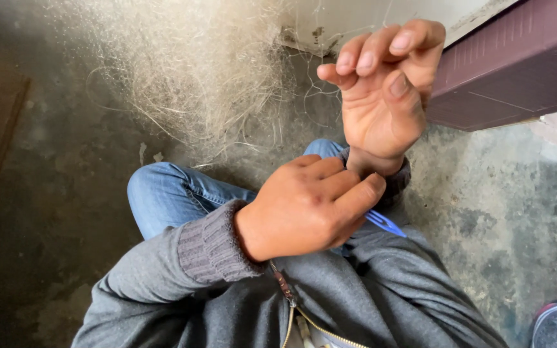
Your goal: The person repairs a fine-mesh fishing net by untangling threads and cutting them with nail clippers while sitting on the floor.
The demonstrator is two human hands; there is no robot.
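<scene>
overhead, right hand (381, 96) beside door edge (510, 71)

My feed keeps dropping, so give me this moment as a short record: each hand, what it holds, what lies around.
left hand: closed in a fist over the right wrist, gripping a blue tool whose tip sticks out past the thumb
right hand: raised, palm toward the camera, fingers curled, pinching nothing clearly visible
fibre pile: pale, tangled strands heaped on the floor ahead of the knees
floor: stained grey concrete
clothing: grey zip sweater, blue jeans
upper right: dark maroon panel
</scene>
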